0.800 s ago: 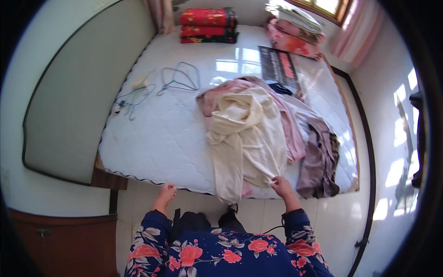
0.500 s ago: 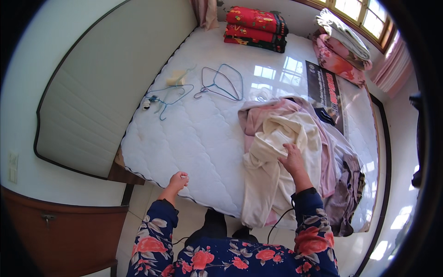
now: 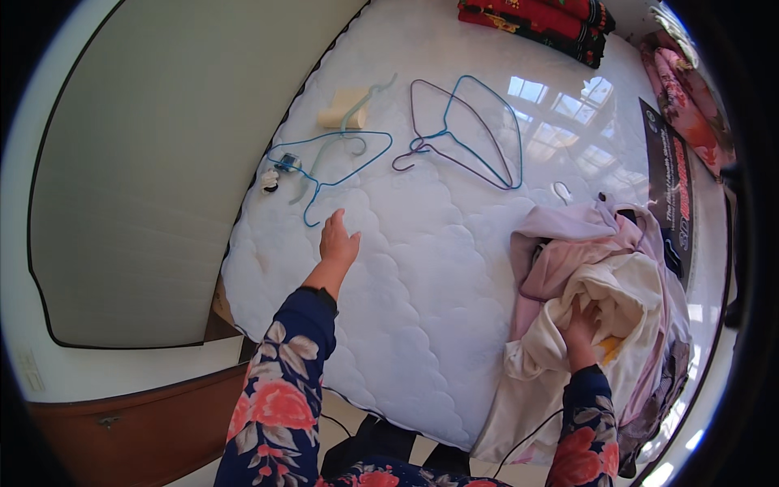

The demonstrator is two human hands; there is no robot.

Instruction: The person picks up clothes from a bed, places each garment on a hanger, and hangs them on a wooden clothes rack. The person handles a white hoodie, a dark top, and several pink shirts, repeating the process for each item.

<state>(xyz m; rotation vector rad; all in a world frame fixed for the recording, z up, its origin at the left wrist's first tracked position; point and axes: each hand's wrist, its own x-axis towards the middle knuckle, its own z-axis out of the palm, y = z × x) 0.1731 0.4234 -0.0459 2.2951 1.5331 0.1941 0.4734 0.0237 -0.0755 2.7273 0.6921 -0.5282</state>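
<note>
My left hand [image 3: 336,245] reaches out over the mattress with its fingers stretched and nothing in it. Just beyond its fingertips lies a blue wire hanger [image 3: 318,185], crossing a pale green hanger [image 3: 306,180]. On the right, my right hand [image 3: 580,334] is at the opening of a cream hooded garment [image 3: 641,284], closed on its cloth; the fingertips are partly hidden in the folds. A yellow patch shows inside it. Underneath lie a pink garment [image 3: 604,237] and other clothes. A purple hanger [image 3: 418,109] and another blue hanger [image 3: 517,122] overlap farther back.
The white quilted mattress [image 3: 406,300] has a padded headboard [image 3: 146,162] at its left. Beside the hangers are a cream roll [image 3: 341,118] and small dark and white items. Folded red bedding [image 3: 535,28] and pink bedding [image 3: 690,105] stand at the far side. A cord [image 3: 527,442] hangs in front.
My left hand has moved forward from the mattress's front edge toward the hangers and opened. My right hand has gone deeper into the cream garment's opening. The view has shifted closer and leftward.
</note>
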